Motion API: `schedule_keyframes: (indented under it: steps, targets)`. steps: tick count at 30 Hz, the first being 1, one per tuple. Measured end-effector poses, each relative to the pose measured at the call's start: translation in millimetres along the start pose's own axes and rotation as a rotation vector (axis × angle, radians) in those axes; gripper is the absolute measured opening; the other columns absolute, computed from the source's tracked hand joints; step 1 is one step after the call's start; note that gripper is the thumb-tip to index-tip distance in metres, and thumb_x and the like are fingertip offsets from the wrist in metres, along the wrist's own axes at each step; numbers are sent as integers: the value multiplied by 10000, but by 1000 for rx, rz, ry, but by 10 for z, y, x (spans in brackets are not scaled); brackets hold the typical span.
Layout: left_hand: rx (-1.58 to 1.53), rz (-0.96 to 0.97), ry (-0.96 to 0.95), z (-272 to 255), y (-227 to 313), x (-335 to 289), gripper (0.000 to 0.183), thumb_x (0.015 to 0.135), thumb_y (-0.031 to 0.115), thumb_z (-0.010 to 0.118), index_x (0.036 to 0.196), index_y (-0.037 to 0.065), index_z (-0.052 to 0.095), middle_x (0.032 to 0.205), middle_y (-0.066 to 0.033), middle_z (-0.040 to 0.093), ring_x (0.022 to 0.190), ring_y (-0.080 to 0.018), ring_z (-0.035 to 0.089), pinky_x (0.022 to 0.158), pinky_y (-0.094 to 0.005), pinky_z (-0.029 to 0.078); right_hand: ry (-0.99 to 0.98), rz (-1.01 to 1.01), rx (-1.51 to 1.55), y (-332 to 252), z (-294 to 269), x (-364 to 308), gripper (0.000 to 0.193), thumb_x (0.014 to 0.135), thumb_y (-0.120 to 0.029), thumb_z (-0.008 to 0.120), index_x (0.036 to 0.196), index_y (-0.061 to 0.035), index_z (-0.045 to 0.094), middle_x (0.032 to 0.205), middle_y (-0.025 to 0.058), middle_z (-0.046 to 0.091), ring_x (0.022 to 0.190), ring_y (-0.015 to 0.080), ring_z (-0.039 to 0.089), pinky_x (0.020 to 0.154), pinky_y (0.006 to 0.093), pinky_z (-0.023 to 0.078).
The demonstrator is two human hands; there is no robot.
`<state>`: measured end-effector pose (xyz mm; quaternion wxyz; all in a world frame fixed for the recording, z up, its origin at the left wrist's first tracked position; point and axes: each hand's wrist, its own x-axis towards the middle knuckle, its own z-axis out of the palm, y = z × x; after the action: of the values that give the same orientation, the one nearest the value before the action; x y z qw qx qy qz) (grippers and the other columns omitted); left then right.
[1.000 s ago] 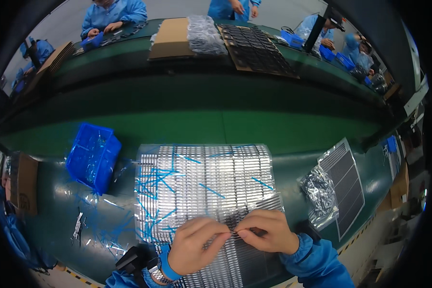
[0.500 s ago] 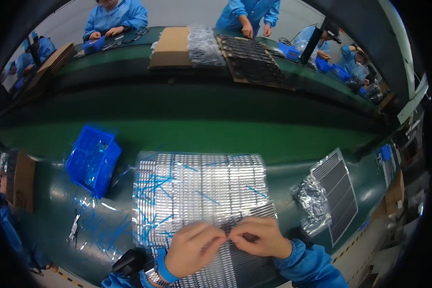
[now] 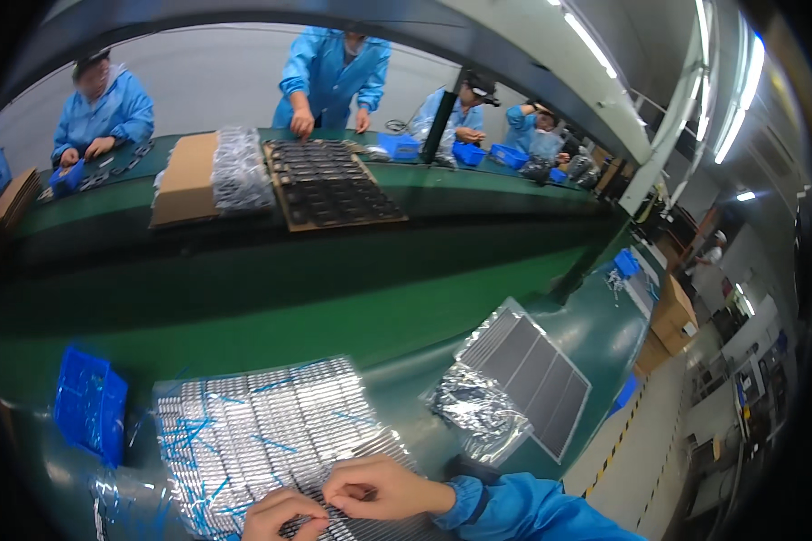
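Note:
A wide sheet covered in rows of small silvery strips lies on the green bench. Both of my hands are over its near right part, close together. The thumb and fingers of my left hand are pinched at the lower edge of the view. Just right of it, my right hand is also pinched, its fingertips turned toward the left hand. Whatever sits between the fingertips is too small to make out. Thin blue strips are scattered on the silvery sheet, mostly along its left side.
Left of the sheet stands a blue bin. To the right lie a dark striped panel and crumpled clear plastic. Across the green divider, several people in blue work by a cardboard sheet and a board of black parts.
The view has swung up and to the right, so the bench sits lower and further left in it. My hands remain pinched close together over the silvery sheet.

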<state>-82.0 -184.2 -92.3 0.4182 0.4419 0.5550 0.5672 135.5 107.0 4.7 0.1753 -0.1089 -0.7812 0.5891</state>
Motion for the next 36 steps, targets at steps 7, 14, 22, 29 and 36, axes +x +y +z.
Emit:
schedule_keyframes:
  steps: [7,14,22,29,36]
  targets:
    - [-212,58,-82,394,746,1085,42,957,-41,674,997,-42,661,1067,-156,691,982,-218,644,865,-339,520,107,-198,10,109,296,219,130,954,-99,720,1034,3,705,888,97,667,746,170,636,648,295,486]
    - [-95,-136,-147,497,672,1363,22,972,-36,660,991,-39,670,1061,-119,692,919,-152,628,836,-296,510,365,-266,-166,-57,31,-87,145,937,-162,751,1001,-33,744,993,96,707,872,226,680,736,338,542]
    - [-523,108,-495,1762,738,2197,38,947,-46,678,979,-24,674,916,-106,683,798,-156,620,721,-308,497,562,-165,-769,-619,-795,-951,145,835,-66,814,964,-16,770,964,106,713,823,221,697,697,321,566]
    - [-710,67,-549,2541,963,2175,63,974,19,691,928,-24,690,882,-78,692,787,-120,612,703,-289,495,574,-164,-936,-1067,-916,-1220,144,814,-30,824,945,-16,767,875,75,693,750,210,651,654,326,542]
    - [319,704,575,411,1048,1076,164,848,-9,730,995,-29,662,1046,-191,696,908,-300,680,800,-408,553,341,-342,-396,-28,-66,17,185,808,-110,839,987,-83,798,954,43,723,784,191,698,713,332,587]
